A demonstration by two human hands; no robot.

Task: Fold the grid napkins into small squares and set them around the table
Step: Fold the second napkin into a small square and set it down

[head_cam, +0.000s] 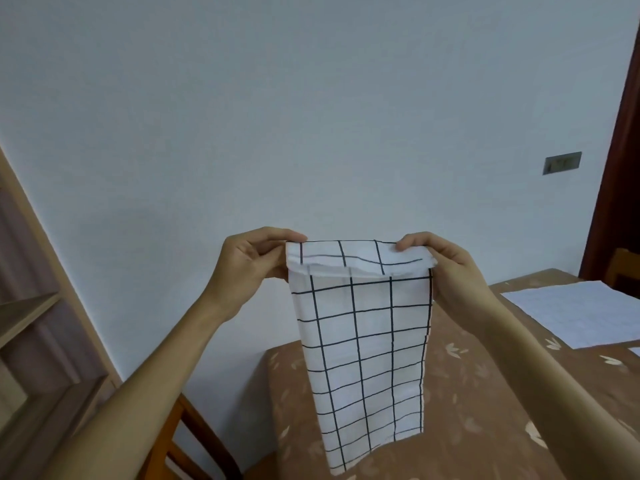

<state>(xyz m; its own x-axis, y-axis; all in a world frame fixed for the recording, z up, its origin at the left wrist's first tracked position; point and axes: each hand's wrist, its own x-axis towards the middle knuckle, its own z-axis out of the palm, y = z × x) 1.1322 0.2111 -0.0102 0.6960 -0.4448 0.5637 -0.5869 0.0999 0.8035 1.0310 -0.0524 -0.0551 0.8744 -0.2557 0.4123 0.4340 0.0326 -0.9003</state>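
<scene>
A white napkin with a black grid (363, 348) hangs in the air above the table as a long narrow strip. Its top edge is turned over toward me in a short flap. My left hand (252, 258) pinches the top left corner and my right hand (446, 261) pinches the top right corner. The strip's lower end reaches down near the table with the brown patterned cloth (467, 393). A second pale napkin (581, 310) lies flat on the table at the right.
A wooden chair (187, 441) stands at the table's left side, and another chair (623, 268) at the far right. A wooden shelf unit (38, 306) fills the left edge. A blue-grey wall is behind, with a dark door frame (620, 168) at right.
</scene>
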